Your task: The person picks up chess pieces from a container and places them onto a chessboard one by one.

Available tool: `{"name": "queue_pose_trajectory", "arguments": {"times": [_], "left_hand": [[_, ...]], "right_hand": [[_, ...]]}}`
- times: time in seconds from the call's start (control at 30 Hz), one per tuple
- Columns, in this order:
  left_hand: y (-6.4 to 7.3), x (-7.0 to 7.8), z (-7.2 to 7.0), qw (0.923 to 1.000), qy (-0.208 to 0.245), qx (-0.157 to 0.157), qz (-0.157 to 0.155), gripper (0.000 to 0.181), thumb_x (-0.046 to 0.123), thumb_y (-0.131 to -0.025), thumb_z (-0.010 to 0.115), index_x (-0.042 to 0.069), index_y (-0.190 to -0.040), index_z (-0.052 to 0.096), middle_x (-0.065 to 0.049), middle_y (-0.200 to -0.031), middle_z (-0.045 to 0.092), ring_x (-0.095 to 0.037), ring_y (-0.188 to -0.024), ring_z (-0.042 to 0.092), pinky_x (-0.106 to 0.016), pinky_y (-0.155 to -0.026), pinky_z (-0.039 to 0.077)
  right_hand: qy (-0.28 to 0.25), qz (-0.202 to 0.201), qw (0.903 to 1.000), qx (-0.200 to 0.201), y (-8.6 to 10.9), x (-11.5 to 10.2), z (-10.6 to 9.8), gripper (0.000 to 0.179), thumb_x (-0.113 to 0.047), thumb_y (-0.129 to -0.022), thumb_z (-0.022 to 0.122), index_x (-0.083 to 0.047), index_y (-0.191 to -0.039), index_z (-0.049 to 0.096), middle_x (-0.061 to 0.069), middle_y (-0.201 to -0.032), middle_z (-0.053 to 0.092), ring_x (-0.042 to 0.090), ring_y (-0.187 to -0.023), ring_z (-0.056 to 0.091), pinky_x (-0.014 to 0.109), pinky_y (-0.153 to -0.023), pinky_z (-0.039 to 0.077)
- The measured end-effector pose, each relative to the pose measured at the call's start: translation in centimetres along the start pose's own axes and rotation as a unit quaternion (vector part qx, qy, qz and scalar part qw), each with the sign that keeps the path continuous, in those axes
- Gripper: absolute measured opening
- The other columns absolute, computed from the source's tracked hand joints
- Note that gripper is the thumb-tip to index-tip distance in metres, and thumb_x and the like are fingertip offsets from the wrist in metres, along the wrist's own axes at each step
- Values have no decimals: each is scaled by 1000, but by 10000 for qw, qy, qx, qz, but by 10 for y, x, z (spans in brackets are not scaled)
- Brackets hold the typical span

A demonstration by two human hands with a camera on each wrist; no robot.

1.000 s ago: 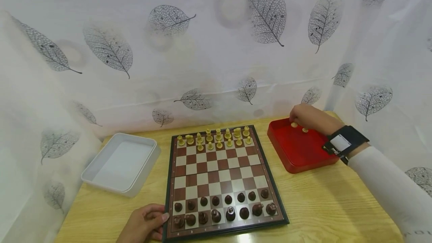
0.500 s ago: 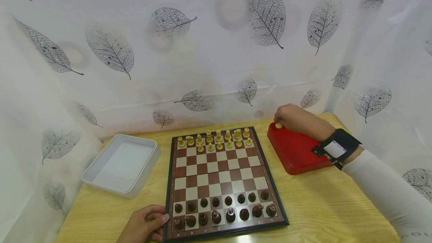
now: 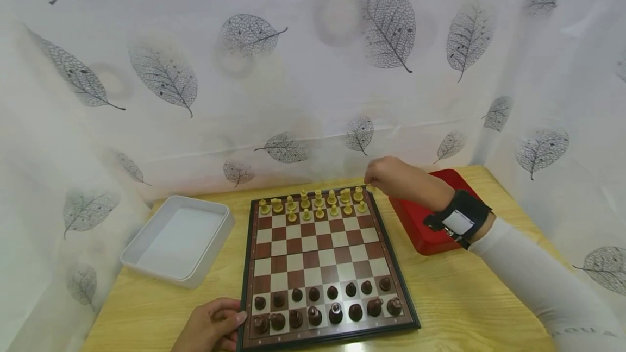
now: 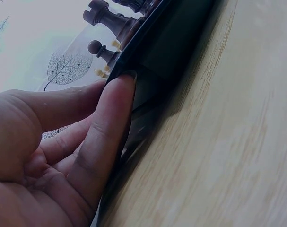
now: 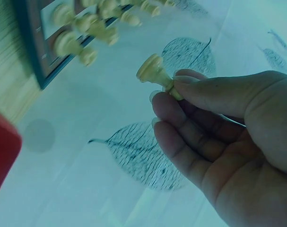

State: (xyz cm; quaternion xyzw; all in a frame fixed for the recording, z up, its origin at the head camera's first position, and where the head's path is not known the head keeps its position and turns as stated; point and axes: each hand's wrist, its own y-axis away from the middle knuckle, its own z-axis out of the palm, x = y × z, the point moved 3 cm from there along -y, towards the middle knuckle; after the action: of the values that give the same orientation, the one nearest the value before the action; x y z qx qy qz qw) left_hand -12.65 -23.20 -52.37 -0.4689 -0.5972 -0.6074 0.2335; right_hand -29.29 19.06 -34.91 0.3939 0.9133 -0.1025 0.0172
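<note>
My left hand [image 3: 210,324] grips the near left edge of the chessboard [image 3: 311,243]; in the left wrist view its fingers [image 4: 108,123] pinch the dark rim. Between the thumb and fingertips of my right hand [image 3: 398,178] is a cream pawn [image 5: 155,73], tilted, its base pointing away from the fingers and its head hidden by them. This hand is above the board's far right corner, near the cream rook [image 3: 358,193]. Cream pieces stand in two rows at the far end, dark pieces [image 3: 335,313] in two rows at the near end.
A red box [image 3: 425,232] stands right of the board, partly hidden under my right forearm. To the left is a white box [image 3: 176,238]. Both rest on the wooden table [image 3: 469,287], with a leaf-print curtain [image 3: 313,96] behind and at the sides.
My right hand has moved left from inside the red box to the board's far right corner, bringing the cream pawn along. The left hand has stayed on the board's edge.
</note>
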Motion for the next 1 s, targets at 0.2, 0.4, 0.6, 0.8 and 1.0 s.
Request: {"name": "queue_pose_trajectory", "arguments": {"times": [0.2, 0.4, 0.6, 0.8, 1.0], "left_hand": [[0, -1, 0, 10000, 29, -58, 6, 59, 26, -95, 76, -12, -135, 54, -3, -89, 71, -17, -69, 70, -36, -65, 66], [1, 0, -1, 9998, 87, -143, 82, 57, 26, -96, 75, -11, -135, 55, -3, -91, 72, -19, -74, 71, -37, -68, 67], [0, 1, 0, 9997, 86, -172, 161, 55, 26, -96, 75, -11, -133, 57, -3, -92, 73, -19, -76, 72, -37, -68, 67], [1, 4, 0, 9997, -59, -122, 221, 59, 28, -96, 76, -12, -133, 56, -3, -93, 73, -19, -77, 70, -37, -68, 67], [2, 5, 0, 9996, -45, -134, 260, 60, 28, -95, 76, -12, -134, 55, -3, -93, 73, -19, -78, 70, -36, -68, 67]], "right_hand": [[-74, -132, 9999, -19, -13, -16, 3, 16, 5, -94, 66, -1, -98, 80, 12, -98, 76, 28, -94, 74, 38, -82, 66], [-118, -185, 9996, -165, -29, -37, 10, 15, -1, -97, 67, -4, -101, 80, 9, -99, 76, 24, -93, 74, 34, -80, 65], [-269, -312, 9986, -319, -45, -56, 22, 15, -3, -99, 66, -4, -107, 79, 9, -102, 77, 24, -97, 75, 32, -85, 65], [-146, -435, 9971, -610, -61, -74, 32, 14, -7, -99, 68, -8, -107, 80, 5, -101, 78, 19, -92, 74, 29, -84, 64], [-219, -707, 9952, -644, -75, -84, 39, 16, -5, -99, 68, -10, -105, 82, 4, -100, 79, 19, -94, 75, 29, -85, 64]]}}
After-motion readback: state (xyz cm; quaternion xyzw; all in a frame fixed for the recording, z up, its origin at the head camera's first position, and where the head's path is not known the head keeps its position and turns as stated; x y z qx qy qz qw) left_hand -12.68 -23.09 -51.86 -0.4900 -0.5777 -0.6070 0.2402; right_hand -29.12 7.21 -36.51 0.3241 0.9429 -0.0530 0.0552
